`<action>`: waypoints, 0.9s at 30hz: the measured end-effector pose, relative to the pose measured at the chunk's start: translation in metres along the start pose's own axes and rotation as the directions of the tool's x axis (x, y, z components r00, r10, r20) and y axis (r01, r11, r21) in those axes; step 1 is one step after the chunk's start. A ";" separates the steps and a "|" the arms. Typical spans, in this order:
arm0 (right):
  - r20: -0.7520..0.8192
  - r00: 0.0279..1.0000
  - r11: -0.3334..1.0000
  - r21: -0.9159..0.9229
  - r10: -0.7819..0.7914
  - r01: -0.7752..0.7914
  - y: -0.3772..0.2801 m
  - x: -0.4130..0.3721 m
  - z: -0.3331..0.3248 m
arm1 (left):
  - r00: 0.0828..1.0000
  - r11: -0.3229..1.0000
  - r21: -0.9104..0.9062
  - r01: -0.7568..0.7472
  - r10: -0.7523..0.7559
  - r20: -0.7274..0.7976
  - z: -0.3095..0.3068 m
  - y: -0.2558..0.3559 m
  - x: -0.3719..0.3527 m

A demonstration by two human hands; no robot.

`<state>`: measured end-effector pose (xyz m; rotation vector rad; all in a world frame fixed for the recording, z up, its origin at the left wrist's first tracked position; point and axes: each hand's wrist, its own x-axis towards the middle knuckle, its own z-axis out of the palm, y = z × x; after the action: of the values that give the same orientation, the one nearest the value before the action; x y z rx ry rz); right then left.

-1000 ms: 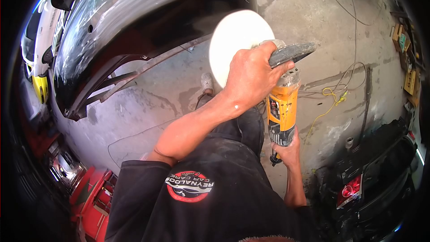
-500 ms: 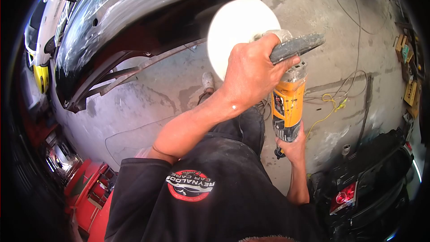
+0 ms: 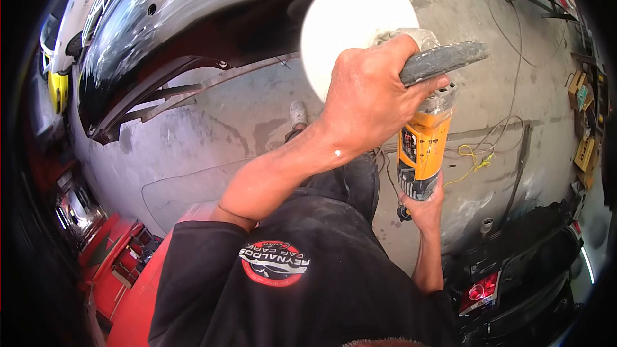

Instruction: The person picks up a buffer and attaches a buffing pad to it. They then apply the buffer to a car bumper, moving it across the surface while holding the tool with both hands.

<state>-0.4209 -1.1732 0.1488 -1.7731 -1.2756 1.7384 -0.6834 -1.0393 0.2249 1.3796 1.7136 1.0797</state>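
A yellow and black polisher [image 3: 424, 148] is in both my hands, its round white pad [image 3: 344, 22] at the front overlapping the right end of a black car panel [image 3: 257, 26] in this view. My left hand [image 3: 369, 83] is wrapped round the dark front handle [image 3: 447, 63] near the pad. Lower down, my right hand [image 3: 425, 207] grips the rear of the tool's body. Whitish smears cover the panel's upper face, while its lower edge is dark and glossy.
Metal stand bars [image 3: 173, 97] run beneath the panel. Cords and a yellow cable [image 3: 472, 157] lie on the concrete floor at right. A black car part with a red tail light [image 3: 481, 292] is at lower right, a red cart [image 3: 119, 263] at lower left. Boxes [image 3: 581, 122] line the right side.
The polisher and both hands appear slightly farther right, with the pad and my left hand also a little higher. The surroundings have shifted somewhat with the view. Both grips are the same.
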 end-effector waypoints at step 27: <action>0.216 0.976 1.000 -0.020 -0.017 0.022 0.009 -0.054 0.054 | 0.979 0.961 0.204 0.187 -0.165 -0.120 -0.100 0.002 -0.112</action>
<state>-0.4589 -1.2373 0.1649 -1.6118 -1.3968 1.9566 -0.7475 -1.1677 0.2696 1.2881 2.0353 0.8999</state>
